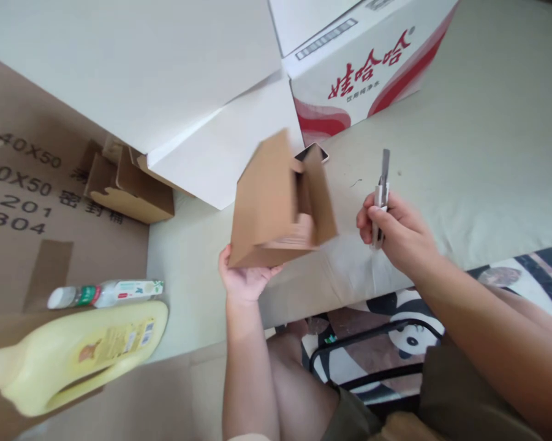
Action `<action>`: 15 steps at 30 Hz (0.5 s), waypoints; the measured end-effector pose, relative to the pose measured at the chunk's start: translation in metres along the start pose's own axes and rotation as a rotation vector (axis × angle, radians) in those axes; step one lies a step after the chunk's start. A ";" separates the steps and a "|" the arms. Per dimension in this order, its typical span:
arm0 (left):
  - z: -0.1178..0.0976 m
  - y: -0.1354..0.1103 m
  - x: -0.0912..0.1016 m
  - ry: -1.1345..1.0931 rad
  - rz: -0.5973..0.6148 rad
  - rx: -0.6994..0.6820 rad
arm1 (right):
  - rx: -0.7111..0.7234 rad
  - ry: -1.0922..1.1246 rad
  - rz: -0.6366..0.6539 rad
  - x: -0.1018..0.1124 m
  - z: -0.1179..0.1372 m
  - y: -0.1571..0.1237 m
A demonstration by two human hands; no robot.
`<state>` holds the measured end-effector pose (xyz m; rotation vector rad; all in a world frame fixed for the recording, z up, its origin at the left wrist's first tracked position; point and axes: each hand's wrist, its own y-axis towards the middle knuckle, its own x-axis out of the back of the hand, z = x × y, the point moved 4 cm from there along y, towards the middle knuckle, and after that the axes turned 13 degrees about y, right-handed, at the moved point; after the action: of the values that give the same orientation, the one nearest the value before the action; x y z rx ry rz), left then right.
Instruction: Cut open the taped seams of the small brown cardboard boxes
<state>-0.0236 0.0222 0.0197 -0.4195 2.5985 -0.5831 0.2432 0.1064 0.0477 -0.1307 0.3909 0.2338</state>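
My left hand [243, 278] grips the bottom corner of a small brown cardboard box [276, 205] and holds it up, tilted, with its open side facing right. The box is slightly blurred by motion. To the right of the box, my right hand [395, 229] is closed around a utility knife [382, 193] with its blade pointing up and away from me. The knife is apart from the box. Both hands hover over a pale grey-green cloth surface [464, 153].
A white carton with red print [367, 67] stands at the back. Large white flaps [165, 79] lie to its left. A folded brown box [128, 190], a small bottle [105, 294] and a yellow jug [78, 352] rest on flat brown cardboard [37, 202] at left. A phone [312, 152] peeks behind the held box.
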 end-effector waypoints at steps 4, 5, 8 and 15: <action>-0.005 0.000 -0.009 -0.100 0.102 -0.009 | -0.061 0.030 -0.023 0.003 0.002 0.004; -0.004 0.002 -0.012 -0.108 0.115 -0.001 | -0.076 0.018 0.004 0.003 0.002 0.005; 0.000 0.008 -0.018 -0.116 0.131 0.015 | -0.092 -0.005 0.050 0.005 0.002 0.004; 0.007 0.017 -0.034 -0.092 0.098 0.033 | -0.092 -0.007 0.007 0.013 0.007 0.003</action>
<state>0.0057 0.0473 0.0181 -0.2990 2.5022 -0.5596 0.2567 0.1134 0.0491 -0.2192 0.3741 0.2596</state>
